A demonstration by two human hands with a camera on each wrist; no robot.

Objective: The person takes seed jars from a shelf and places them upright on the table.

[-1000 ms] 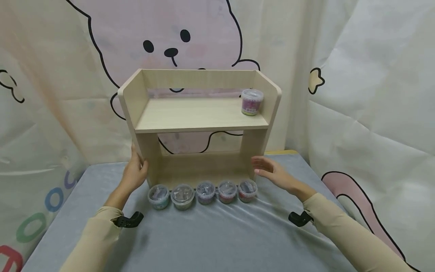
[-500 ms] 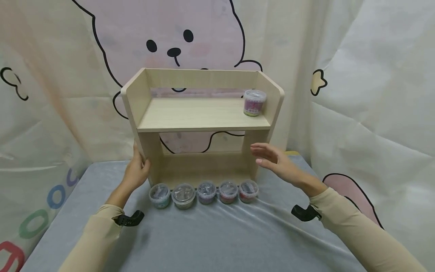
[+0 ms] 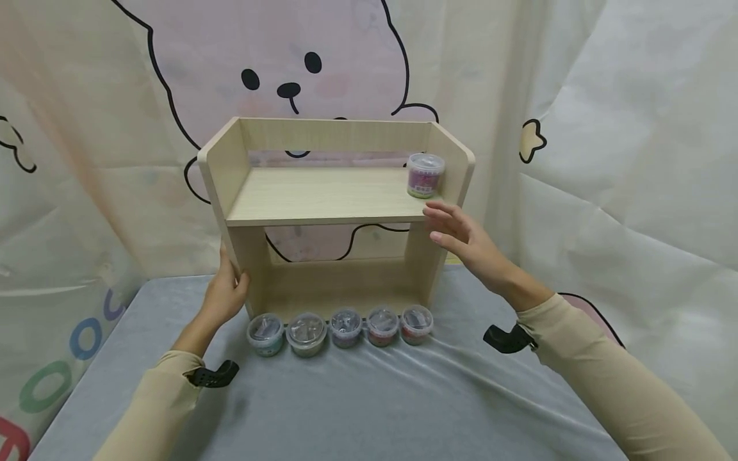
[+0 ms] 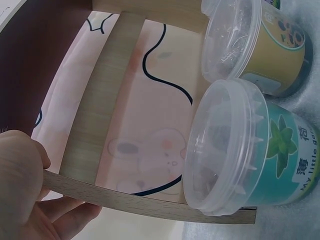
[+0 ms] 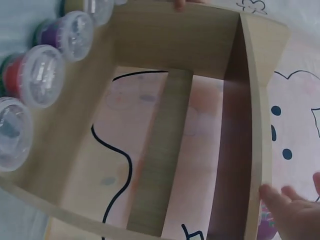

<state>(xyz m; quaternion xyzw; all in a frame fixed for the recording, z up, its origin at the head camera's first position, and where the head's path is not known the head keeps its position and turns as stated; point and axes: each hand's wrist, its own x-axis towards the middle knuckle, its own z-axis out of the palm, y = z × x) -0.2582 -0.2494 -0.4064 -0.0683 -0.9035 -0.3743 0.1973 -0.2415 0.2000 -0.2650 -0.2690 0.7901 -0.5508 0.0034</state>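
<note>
A pale wooden two-tier shelf [image 3: 331,195] stands on the table. My left hand [image 3: 223,294] grips its left side panel, thumb on the inner face and fingers behind, as the left wrist view shows. The right hand [image 3: 464,240] is raised at the upper board's right front corner, its fingers loosely extended and holding nothing. Just above those fingertips sits a purple lidded tub [image 3: 425,176] on the upper board. In the right wrist view its purple side [image 5: 267,227] is partly hidden by the right hand [image 5: 295,210].
Several clear-lidded tubs stand in a row along the shelf's front foot, among them a teal tub [image 4: 280,155] with a leaf label, a yellow tub [image 4: 275,57] and a red tub [image 5: 14,75]. A grey-blue cloth [image 3: 369,403] covers the table; printed curtains [image 3: 623,147] hang around it.
My right hand has risen from beside the lower tier to the upper board's front corner, below the purple tub. The left hand keeps its grip on the side panel.
</note>
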